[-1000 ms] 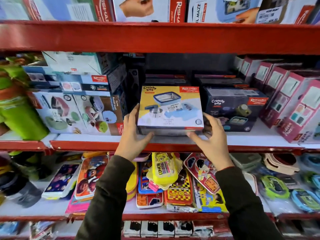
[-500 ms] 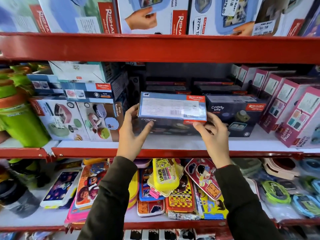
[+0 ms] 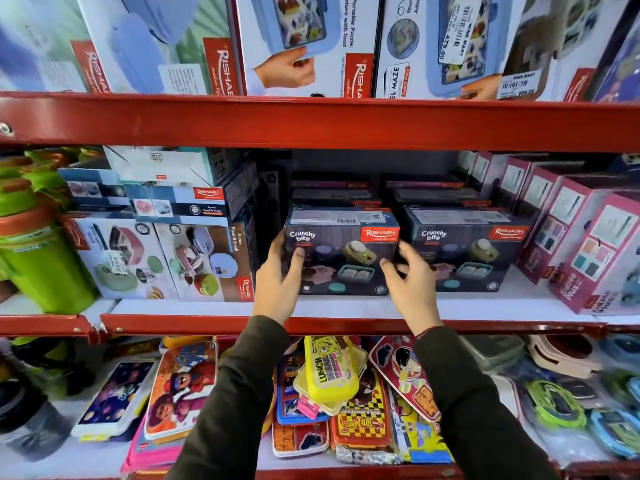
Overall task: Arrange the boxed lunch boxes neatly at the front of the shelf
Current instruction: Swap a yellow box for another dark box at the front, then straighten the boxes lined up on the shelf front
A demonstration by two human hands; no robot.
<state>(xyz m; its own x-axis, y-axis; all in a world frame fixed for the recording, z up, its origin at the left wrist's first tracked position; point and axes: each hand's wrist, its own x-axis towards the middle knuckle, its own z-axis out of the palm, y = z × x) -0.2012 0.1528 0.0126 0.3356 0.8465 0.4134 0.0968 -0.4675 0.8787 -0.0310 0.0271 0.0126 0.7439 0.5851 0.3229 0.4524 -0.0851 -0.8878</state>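
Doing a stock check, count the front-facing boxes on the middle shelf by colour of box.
Dark Crunchy Bite boxes: 2, left and right
White boxes: 2, and
Pink boxes at right: 4 fronts showing, nearest
Total: 8

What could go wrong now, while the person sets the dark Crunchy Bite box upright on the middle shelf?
1. The left hand touches the Crunchy Bite box while the right hand seems open beside it; a one-sided push could turn the box askew.
2. The box sits back from the shelf edge, not yet at the front.
3. A sideways slide could bump the neighbouring box, spoiling the row.
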